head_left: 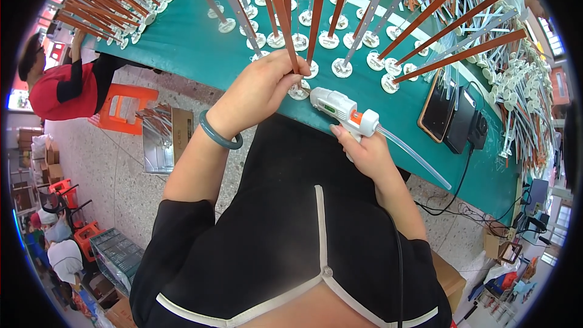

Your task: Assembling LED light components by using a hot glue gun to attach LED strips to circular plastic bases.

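Observation:
My left hand (265,85) pinches a brown strip (285,33) low down, just above the round white base (299,92) at its foot, close to the table's front edge. In my right hand (368,153) is a white hot glue gun (334,105), its nozzle pointing left at that base; whether the tip touches it I cannot tell. A clear glue stick (419,159) sticks out of the gun's back end. Beyond my hands, several more brown and grey strips stand upright on round white bases (342,67).
The green-topped table (200,61) curves across the front. To the right lie a phone (436,109), a black device (463,123) with a cable, and a heap of strips with white discs (528,94). At left, a person in red (61,88) sits near an orange stool (121,109) and a box of strips (163,140).

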The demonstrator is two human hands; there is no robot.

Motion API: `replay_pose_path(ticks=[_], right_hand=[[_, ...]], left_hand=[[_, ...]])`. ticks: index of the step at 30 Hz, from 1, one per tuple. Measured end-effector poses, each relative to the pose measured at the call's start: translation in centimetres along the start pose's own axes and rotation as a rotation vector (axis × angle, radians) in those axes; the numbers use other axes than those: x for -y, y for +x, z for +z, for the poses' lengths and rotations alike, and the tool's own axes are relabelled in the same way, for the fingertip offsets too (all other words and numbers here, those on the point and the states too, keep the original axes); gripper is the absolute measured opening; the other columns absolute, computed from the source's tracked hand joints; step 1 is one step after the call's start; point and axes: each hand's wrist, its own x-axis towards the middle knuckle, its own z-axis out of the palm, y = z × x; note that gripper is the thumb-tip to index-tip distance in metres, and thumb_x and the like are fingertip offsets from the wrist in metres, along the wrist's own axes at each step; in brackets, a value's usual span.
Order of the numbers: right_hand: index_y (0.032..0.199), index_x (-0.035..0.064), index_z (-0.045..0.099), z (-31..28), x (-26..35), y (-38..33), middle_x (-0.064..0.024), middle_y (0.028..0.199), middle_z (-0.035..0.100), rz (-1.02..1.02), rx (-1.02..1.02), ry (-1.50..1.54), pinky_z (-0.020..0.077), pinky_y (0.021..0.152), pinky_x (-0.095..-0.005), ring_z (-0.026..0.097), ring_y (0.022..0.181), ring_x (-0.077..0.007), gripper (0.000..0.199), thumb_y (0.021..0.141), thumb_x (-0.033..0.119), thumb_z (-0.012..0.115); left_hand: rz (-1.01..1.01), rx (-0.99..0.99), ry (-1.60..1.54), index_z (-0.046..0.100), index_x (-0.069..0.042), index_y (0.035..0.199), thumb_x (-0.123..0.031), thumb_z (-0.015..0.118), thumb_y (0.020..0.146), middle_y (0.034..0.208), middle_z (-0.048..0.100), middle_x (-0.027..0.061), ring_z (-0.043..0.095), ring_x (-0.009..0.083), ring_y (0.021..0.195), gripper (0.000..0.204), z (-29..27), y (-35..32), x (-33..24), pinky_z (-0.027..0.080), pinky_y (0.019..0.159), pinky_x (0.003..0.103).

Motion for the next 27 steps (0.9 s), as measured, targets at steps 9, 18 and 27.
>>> replay_pose_path(ticks=[9, 18, 27], right_hand=[[0.094, 0.0005, 0.064, -0.2, 0.7, 0.0, -0.0016, 0.063, 0.056, -0.081, 0.005, -0.118, 0.0423, 0.053, -0.0273, 0.053, 0.056, -0.01, 0.026, 0.089, 0.027, 0.063], [0.098, 0.0031, 0.061, -1.9, -2.2, -0.4, -0.0053, 0.083, 0.063, 0.091, 0.127, 0.399, 0.0476, 0.056, -0.0224, 0.061, 0.064, -0.0122, 0.023, 0.086, 0.022, 0.065], [0.096, 0.0015, 0.057, -2.3, -4.0, 0.0, -0.0207, 0.094, 0.059, -0.28, 0.019, 0.885, 0.0501, 0.057, -0.0268, 0.06, 0.063, -0.0193, 0.038, 0.089, 0.039, 0.06]], left_hand=[[0.008, -0.012, 0.002, 0.059, 0.001, 0.098, -0.001, 0.054, 0.087, 0.096, 0.063, 0.0164, 0.063, 0.0339, 0.09, 0.012, 0.0, 0.1, 0.2, 0.05, 0.077, 0.038], [-0.024, -0.082, 0.003, 0.059, 0.002, 0.095, 0.0, 0.056, 0.086, 0.093, 0.063, 0.0157, 0.063, 0.0311, 0.085, 0.009, -0.7, -0.6, 0.2, 0.05, 0.076, 0.035], [-0.267, -0.502, 0.077, 0.061, 0.001, 0.096, -0.007, 0.058, 0.091, 0.086, 0.063, 0.0058, 0.06, 0.0117, 0.078, 0.01, -10.9, -4.4, 5.5, 0.048, 0.071, 0.025]])
